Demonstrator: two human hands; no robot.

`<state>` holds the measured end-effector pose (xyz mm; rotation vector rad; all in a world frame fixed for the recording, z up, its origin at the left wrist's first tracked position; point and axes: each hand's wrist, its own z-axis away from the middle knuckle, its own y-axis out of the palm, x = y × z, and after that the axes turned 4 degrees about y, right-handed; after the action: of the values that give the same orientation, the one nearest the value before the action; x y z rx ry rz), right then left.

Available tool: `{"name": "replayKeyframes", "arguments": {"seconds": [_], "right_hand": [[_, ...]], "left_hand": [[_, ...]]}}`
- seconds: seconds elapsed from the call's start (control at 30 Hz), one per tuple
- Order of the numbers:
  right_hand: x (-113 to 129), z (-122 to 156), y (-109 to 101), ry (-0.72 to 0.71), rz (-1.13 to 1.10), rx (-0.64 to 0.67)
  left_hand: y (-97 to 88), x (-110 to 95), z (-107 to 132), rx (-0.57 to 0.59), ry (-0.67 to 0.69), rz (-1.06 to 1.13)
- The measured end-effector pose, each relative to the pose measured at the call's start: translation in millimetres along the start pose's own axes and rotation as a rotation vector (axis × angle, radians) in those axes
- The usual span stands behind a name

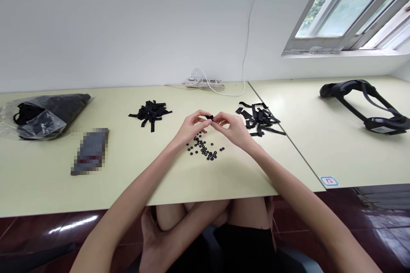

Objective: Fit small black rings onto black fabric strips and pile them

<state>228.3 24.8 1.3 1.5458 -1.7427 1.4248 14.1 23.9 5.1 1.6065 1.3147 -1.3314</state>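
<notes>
My left hand [192, 127] and my right hand [231, 127] meet over the middle of the table, both closed in a pinch. Between their fingertips is a short black fabric strip [209, 117], held from both sides. Small black round pieces [204, 149], some with a pale centre, lie scattered on the table just below the hands. To the right of my right hand spreads a loose pile of black strips [261, 119]. Another pile of black strips [151, 113] sits left of my left hand. Whether a round piece is also between my fingers is hidden.
A clear plastic bag with black material [53, 113] lies at the far left, above a blurred-out dark object [90, 151]. A power strip [205, 82] with a white cable rests against the wall. At right, a black headset [368, 106] stands beyond the table seam.
</notes>
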Motion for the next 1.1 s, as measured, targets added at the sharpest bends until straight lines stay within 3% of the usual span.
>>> {"name": "replayKeyframes", "arguments": {"seconds": [0.23,0.37,0.6,1.1], "right_hand": [[0,1,1,0.003,0.002,-0.003],[-2,0,3,0.064,-0.105,-0.018],[-3,-2,10,0.157,-0.340,-0.003],[-2,-5,3,0.161,-0.354,-0.077]], "left_hand": [[0.1,4,-3,-0.107,0.035,0.037],[-0.3,4,-3,-0.161,-0.001,0.077],[-0.1,3,-4,-0.170,-0.029,0.107],[0.6,2,-2,-0.145,-0.036,0.112]]}}
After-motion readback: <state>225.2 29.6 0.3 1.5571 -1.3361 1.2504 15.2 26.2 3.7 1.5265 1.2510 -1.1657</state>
